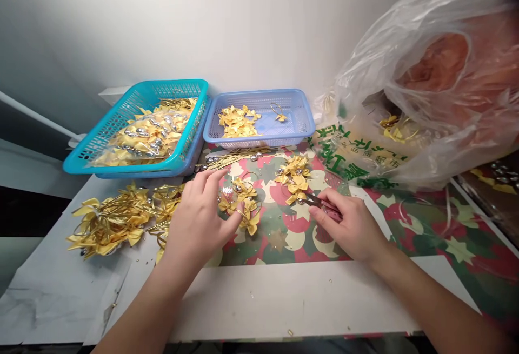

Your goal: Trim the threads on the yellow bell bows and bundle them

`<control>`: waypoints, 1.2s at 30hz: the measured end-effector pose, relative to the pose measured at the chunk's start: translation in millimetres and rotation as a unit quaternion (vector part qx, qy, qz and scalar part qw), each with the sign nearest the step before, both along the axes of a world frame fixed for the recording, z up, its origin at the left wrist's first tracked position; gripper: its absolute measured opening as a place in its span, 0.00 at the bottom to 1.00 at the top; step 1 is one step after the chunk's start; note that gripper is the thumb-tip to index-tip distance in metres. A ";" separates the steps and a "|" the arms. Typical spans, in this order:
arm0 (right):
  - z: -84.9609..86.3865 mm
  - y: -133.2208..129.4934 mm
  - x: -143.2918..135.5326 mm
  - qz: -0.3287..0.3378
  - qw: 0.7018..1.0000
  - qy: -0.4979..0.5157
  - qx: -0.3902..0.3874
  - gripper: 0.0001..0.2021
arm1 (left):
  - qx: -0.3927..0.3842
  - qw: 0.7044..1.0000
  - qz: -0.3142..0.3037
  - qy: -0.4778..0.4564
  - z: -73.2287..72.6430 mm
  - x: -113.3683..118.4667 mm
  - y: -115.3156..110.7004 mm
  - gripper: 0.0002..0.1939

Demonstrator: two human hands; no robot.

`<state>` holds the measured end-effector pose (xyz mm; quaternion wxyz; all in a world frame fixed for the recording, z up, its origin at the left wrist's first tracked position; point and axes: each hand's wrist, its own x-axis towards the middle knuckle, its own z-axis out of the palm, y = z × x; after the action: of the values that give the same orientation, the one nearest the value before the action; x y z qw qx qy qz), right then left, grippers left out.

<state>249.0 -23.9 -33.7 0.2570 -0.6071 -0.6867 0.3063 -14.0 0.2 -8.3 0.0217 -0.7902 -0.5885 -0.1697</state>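
My left hand (200,218) lies flat with fingers spread over a few gold ribbon bows with small silver bells (242,201) on the patterned paper, its thumb touching one bow. My right hand (352,227) is closed on small thread snips (320,202), whose tips point left toward another cluster of gold bows (295,177). A big pile of finished gold bows with loops (117,219) lies just left of my left hand.
A teal basket (101,151) with bagged bows and bells stands back left. Beside it a blue tray (302,119) holds loose bows. A large clear plastic bag (425,100) fills the right. Gold strips with bells (227,160) lie before the baskets. The white table edge (284,311) is near me.
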 end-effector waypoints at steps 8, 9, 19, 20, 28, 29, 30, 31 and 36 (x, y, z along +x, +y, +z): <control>-2.7 1.1 -0.2 0.002 1.000 -0.001 0.003 0.15 | -0.092 0.989 0.117 -0.008 -4.1 7.2 -5.1 0.20; -2.9 1.2 -0.5 0.003 1.000 0.000 0.007 0.15 | -0.108 0.987 0.120 -0.011 -3.8 8.1 -5.2 0.20; -1.5 0.9 -0.6 0.005 1.000 -0.001 0.000 0.15 | -0.063 0.991 0.033 -0.114 -16.5 3.1 -3.0 0.15; -1.4 1.0 -0.7 0.003 1.000 -0.001 0.000 0.15 | -0.056 0.990 0.024 -0.125 -17.9 2.2 -2.0 0.15; -11.5 4.2 -0.9 -0.054 0.994 -0.065 0.071 0.21 | -0.031 0.993 -0.018 -0.111 -13.5 -2.3 2.8 0.21; -13.1 4.6 -0.5 -0.056 0.992 -0.072 0.083 0.22 | -0.040 0.993 -0.026 -0.104 -13.1 -3.5 2.6 0.22; -14.3 4.9 -0.2 -0.057 0.991 -0.076 0.095 0.21 | -0.047 0.994 -0.031 -0.097 -13.0 -4.7 2.5 0.24; -15.3 5.1 0.0 -0.055 0.990 -0.077 0.105 0.21 | -0.052 0.994 -0.031 -0.092 -13.2 -5.6 2.5 0.25; -20.5 5.3 -2.5 0.037 0.987 -0.009 0.154 0.16 | -0.067 0.994 -0.005 -0.082 -12.3 -6.8 2.9 0.22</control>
<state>246.5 -18.6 -54.2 0.3296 -0.5369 -0.7502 0.2008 -20.8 3.0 -20.6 -0.0806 -0.7765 -0.5940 -0.1939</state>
